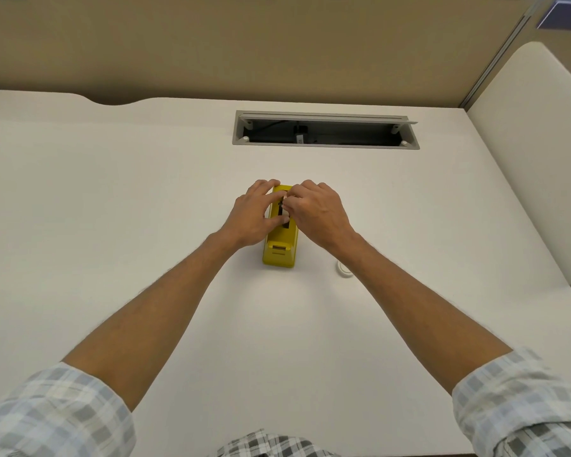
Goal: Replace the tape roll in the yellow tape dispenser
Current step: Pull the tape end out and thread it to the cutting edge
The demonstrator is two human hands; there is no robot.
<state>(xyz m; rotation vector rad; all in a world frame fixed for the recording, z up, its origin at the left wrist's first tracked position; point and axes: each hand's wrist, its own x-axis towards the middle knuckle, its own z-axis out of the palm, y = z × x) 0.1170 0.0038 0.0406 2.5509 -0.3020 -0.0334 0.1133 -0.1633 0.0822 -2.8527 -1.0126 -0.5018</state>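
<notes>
While both arms reach forward over a white desk (112, 192), the two hands meet on top of a yellow dispenser (279, 252) standing near the desk's middle. The left hand (254, 214) wraps the dispenser's left side, fingers curled over the far end and thumb lying across the top. The right hand (317, 211) covers the right side, its fingertips pinched together at the dark slot in the top. Something pale shows between the fingertips of both hands, but whether it is tape or a roll cannot be told. Inside the slot only a dark shape is visible. The dispenser's near end, with its cutter, points toward the person.

A small white ring (343, 269) lies flat on the desk just right of the dispenser, partly hidden by the right forearm.

Farther back, a long cable tray (325, 145) is sunk into the desk with its lid open; dark cables and a plug lie inside.

Tan partitions (277, 44) wall the desk's far edge, and a white panel (534, 159) bounds the right. Bare desk surrounds the dispenser on every side. Checked sleeves (56, 417) are rolled to the elbows.
</notes>
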